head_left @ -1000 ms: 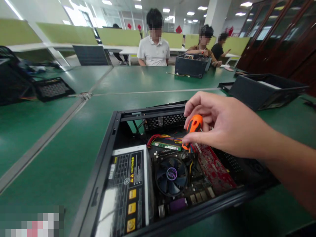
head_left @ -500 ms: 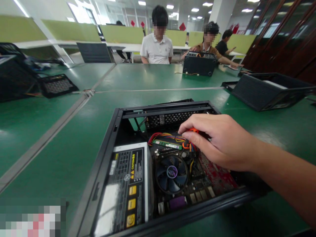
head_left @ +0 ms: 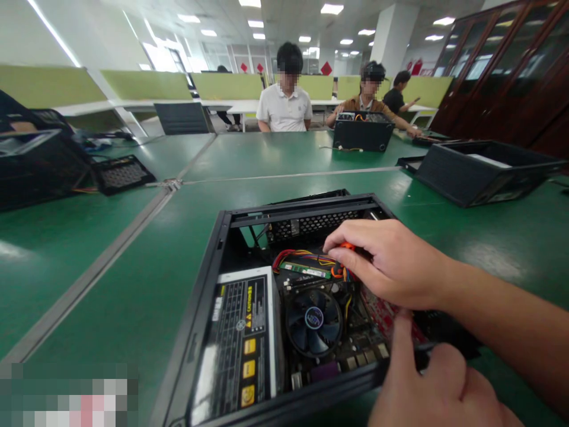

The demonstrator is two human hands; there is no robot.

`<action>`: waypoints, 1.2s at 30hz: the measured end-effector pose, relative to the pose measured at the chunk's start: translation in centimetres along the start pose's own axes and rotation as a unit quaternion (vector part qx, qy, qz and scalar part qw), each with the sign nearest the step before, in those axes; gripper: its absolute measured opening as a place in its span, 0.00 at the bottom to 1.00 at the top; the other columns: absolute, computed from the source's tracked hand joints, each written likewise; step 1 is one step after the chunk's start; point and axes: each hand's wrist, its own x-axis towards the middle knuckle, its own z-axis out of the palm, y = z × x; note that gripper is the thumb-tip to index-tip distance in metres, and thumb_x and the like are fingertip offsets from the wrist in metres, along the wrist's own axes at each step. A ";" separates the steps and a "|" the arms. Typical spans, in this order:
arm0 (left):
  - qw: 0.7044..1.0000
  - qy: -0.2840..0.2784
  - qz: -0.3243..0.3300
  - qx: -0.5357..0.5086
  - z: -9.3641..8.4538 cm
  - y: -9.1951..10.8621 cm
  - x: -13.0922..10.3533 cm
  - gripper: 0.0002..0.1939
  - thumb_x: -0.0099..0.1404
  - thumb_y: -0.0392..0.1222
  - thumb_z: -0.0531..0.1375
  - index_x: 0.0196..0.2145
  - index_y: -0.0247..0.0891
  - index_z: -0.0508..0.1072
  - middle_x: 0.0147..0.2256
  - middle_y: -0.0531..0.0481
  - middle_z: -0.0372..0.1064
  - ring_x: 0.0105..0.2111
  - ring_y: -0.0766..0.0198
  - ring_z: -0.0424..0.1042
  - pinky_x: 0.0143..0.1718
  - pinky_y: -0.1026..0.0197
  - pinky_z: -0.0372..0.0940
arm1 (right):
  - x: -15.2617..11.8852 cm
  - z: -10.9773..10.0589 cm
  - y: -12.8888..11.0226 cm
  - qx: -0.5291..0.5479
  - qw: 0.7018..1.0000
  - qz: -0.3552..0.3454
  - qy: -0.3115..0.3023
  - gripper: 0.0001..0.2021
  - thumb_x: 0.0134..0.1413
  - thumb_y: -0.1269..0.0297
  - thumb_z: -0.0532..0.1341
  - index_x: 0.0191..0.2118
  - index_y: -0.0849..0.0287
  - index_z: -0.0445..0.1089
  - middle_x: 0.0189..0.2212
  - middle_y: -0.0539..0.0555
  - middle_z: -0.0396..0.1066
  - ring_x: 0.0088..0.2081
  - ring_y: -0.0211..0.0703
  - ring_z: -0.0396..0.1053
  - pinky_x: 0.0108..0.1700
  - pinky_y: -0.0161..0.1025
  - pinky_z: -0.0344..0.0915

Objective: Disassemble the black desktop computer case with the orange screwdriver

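Fingers of the right hand point(head_left: 391, 261) curl palm-down round an orange screwdriver point(head_left: 347, 246) inside the computer case point(head_left: 208, 279); the left hand point(head_left: 438, 385) grips its near edge, thumb up.

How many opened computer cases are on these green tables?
4. The nearest case is under the person's hands, one lies at far right, one is in front of the seated people, one at far left. Others may be out of view.
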 end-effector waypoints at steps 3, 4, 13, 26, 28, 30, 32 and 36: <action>0.998 0.051 -0.019 -0.023 1.3 0.2 0.3 0.12 0.61 0.40 0.56 0.21 0.39 0.71 0.14 0.53 0.56 0.23 0.66 0.58 0.35 0.55 0.63 | -0.1 0.1 0.1 0.000 1.000 -0.007 -0.003 0.07 0.61 0.69 0.56 0.41 0.60 0.71 0.37 0.53 0.75 0.38 0.39 0.71 0.41 0.35 0.63; 0.998 0.054 -0.018 -0.029 1.4 0.3 0.4 0.13 0.61 0.41 0.56 0.20 0.38 0.70 0.14 0.53 0.56 0.23 0.66 0.58 0.33 0.57 0.61 | -0.1 0.1 0.2 -0.001 1.000 -0.006 -0.004 0.07 0.60 0.68 0.57 0.42 0.60 0.71 0.37 0.53 0.76 0.37 0.39 0.72 0.40 0.35 0.64; 0.996 0.069 -0.026 -0.054 0.9 0.2 0.4 0.14 0.61 0.40 0.59 0.19 0.38 0.66 0.18 0.52 0.62 0.24 0.64 0.60 0.26 0.59 0.55 | -0.3 -0.3 0.3 0.009 0.998 -0.054 -0.003 0.13 0.61 0.65 0.57 0.49 0.58 0.72 0.48 0.56 0.74 0.49 0.43 0.71 0.51 0.40 0.67; 0.995 0.076 -0.030 -0.063 1.2 0.4 0.1 0.13 0.62 0.40 0.59 0.20 0.39 0.70 0.18 0.52 0.61 0.23 0.64 0.60 0.26 0.57 0.58 | -0.6 -0.4 -0.3 -0.017 0.998 -0.030 -0.050 0.22 0.62 0.68 0.54 0.61 0.59 0.61 0.56 0.56 0.69 0.55 0.44 0.68 0.54 0.42 0.66; 0.996 0.061 -0.023 -0.069 1.3 0.4 0.1 0.13 0.62 0.41 0.59 0.20 0.40 0.72 0.18 0.52 0.61 0.24 0.64 0.61 0.26 0.58 0.58 | -1.0 -1.0 -0.5 -0.025 0.998 -0.022 -0.045 0.21 0.63 0.68 0.54 0.61 0.58 0.62 0.56 0.55 0.68 0.55 0.46 0.68 0.55 0.44 0.66; 0.995 0.049 -0.029 -0.079 1.5 0.5 0.1 0.13 0.63 0.41 0.57 0.22 0.41 0.74 0.19 0.51 0.63 0.24 0.64 0.61 0.24 0.60 0.57 | -1.4 -1.8 -0.8 -0.022 1.000 -0.009 -0.016 0.20 0.61 0.67 0.55 0.58 0.55 0.65 0.53 0.54 0.72 0.51 0.48 0.71 0.51 0.45 0.69; 0.995 0.039 -0.032 -0.085 1.6 0.6 0.1 0.14 0.64 0.41 0.55 0.24 0.43 0.76 0.20 0.50 0.65 0.24 0.64 0.62 0.23 0.61 0.56 | -1.9 -2.5 -1.2 0.001 1.000 0.001 -0.007 0.17 0.60 0.65 0.58 0.54 0.51 0.69 0.47 0.53 0.75 0.45 0.49 0.75 0.45 0.43 0.73; 0.998 0.026 -0.018 -0.062 1.2 0.4 0.2 0.13 0.64 0.40 0.55 0.27 0.49 0.78 0.20 0.51 0.66 0.26 0.63 0.64 0.25 0.61 0.58 | -2.0 -2.5 -1.5 0.059 0.994 -0.034 -0.088 0.14 0.60 0.66 0.58 0.51 0.51 0.72 0.42 0.52 0.77 0.40 0.45 0.76 0.38 0.37 0.73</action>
